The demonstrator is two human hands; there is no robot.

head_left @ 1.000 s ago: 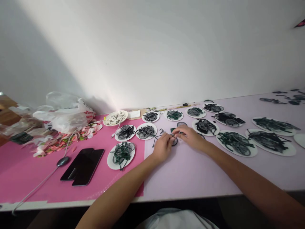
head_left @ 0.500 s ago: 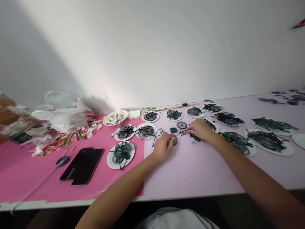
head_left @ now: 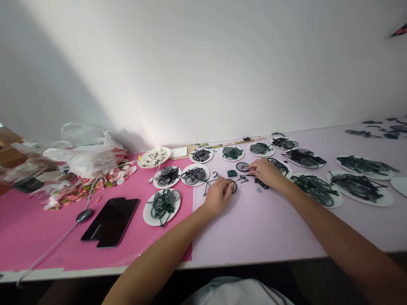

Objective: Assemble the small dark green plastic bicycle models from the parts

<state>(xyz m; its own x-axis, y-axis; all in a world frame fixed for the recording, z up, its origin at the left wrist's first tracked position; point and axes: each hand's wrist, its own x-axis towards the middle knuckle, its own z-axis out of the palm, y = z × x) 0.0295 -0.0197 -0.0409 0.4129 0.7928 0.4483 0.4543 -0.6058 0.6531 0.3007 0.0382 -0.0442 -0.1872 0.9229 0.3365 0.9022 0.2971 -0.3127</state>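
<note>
My left hand [head_left: 218, 195] is closed over a small model bicycle [head_left: 208, 185], its thin frame sticking out on the left and a dark wheel [head_left: 234, 186] beside the fingertips. The palm covers the middle of the bicycle. My right hand [head_left: 266, 173] has its fingers pinched together low over small black parts [head_left: 244, 178]; what lies between the fingertips is too small to make out. Near it are a loose grey wheel [head_left: 242, 166], a dark green box-like piece [head_left: 232, 173] and a small grey disc [head_left: 258, 190].
White plates of model bicycle parts surround the hands, among them a plate [head_left: 145, 212] on the left and another [head_left: 386, 199] on the right. Two dark phones or tablets [head_left: 116, 224], a cable with a mouse-like puck [head_left: 84, 215], petals [head_left: 73, 192] and a plastic bag [head_left: 79, 156] lie left.
My right hand has shifted slightly to the left at the fingertips, over the small black parts. The left hand stays on the model bicycle.
</note>
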